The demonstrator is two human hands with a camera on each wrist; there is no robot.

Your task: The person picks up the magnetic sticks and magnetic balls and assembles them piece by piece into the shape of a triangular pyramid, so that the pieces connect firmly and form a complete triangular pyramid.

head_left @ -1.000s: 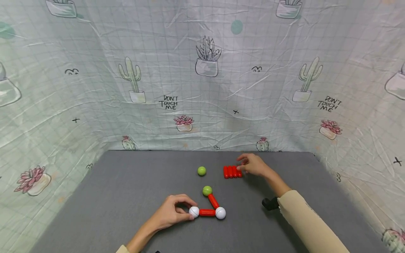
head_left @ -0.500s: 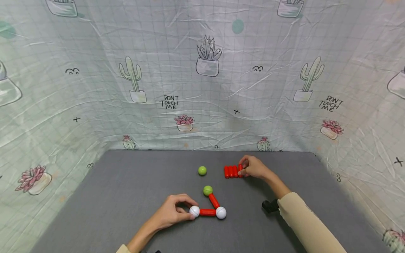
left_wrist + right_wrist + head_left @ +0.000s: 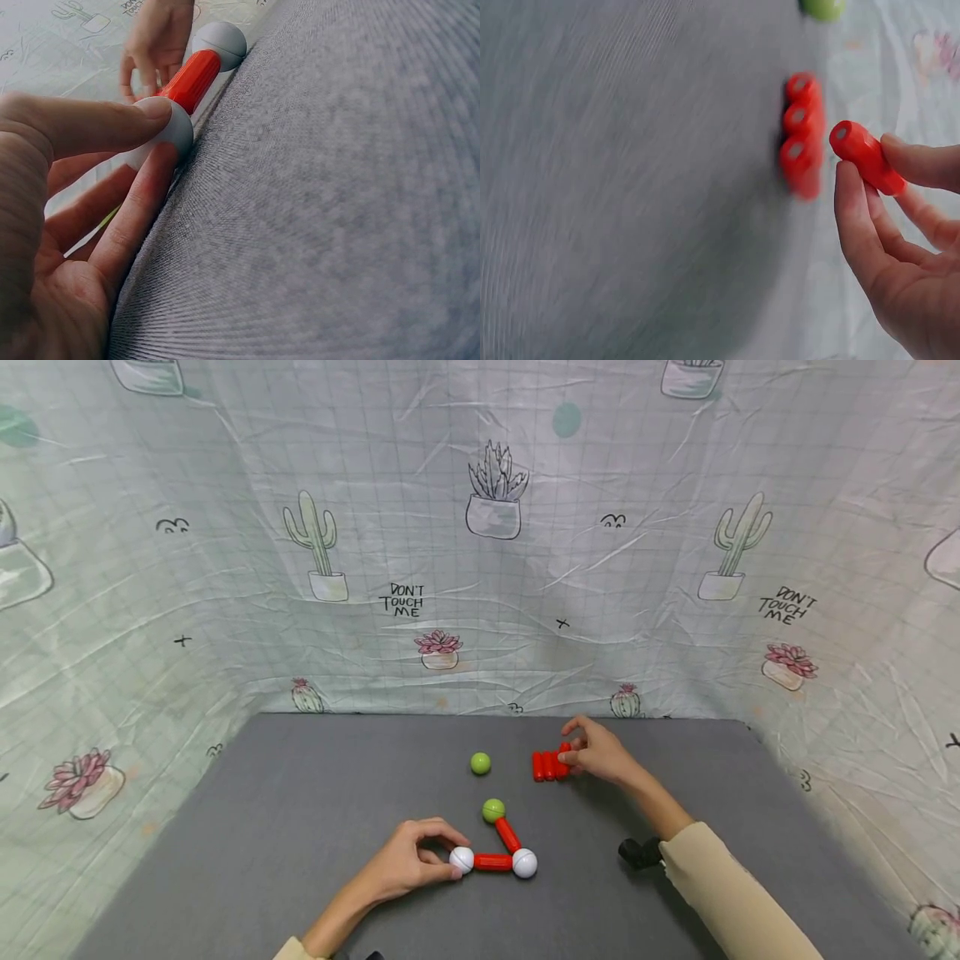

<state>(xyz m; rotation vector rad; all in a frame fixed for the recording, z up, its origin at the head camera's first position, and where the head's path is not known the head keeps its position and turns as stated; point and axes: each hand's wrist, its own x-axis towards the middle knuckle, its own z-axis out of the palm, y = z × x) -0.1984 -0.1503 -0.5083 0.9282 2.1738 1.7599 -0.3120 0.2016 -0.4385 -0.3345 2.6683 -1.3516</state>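
Note:
My left hand (image 3: 414,860) pinches a white ball (image 3: 462,860) between thumb and fingers. From that ball a red rod (image 3: 492,862) runs to a second white ball (image 3: 524,863). Another red rod (image 3: 507,835) slants from there up to a green ball (image 3: 493,811); together they form an open V on the table. Farther back, my right hand (image 3: 600,753) holds a single red rod (image 3: 866,156) between thumb and fingers. In the right wrist view it is apart from a row of red rods (image 3: 798,118), whose round pale end discs face the camera.
A loose green ball (image 3: 480,763) lies left of the red rods. The grey table (image 3: 337,777) ends at a cactus-print cloth (image 3: 360,677) hung behind and along both sides. A black device (image 3: 640,853) sits at my right wrist.
My right hand has taken the rightmost red rod and lifted it off the row; three rods stay lying there. My left hand keeps its pinch on the white ball without visible movement.

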